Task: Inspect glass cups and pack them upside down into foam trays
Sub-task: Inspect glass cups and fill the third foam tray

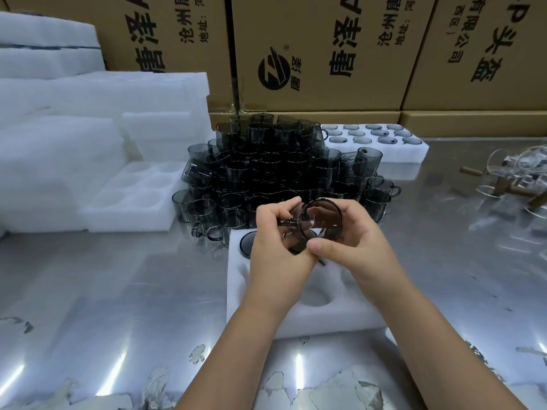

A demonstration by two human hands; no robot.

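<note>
— Where's the smoky glass cup (321, 220)?
— Centre frame, tilted on its side, above the white foam tray (325, 315).
— Anything in it?
— One inverted cup (245, 245), upper-left pocket; the cup pile (275, 173) sits behind.

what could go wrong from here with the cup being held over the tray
1. The cup is held in the air, the left hand pinching what looks like its handle and the right hand round its body. A slip could drop it onto the upside-down cup in the foam tray.
2. The pile of cups is stacked just behind the hands; a knock might topple it.
</note>
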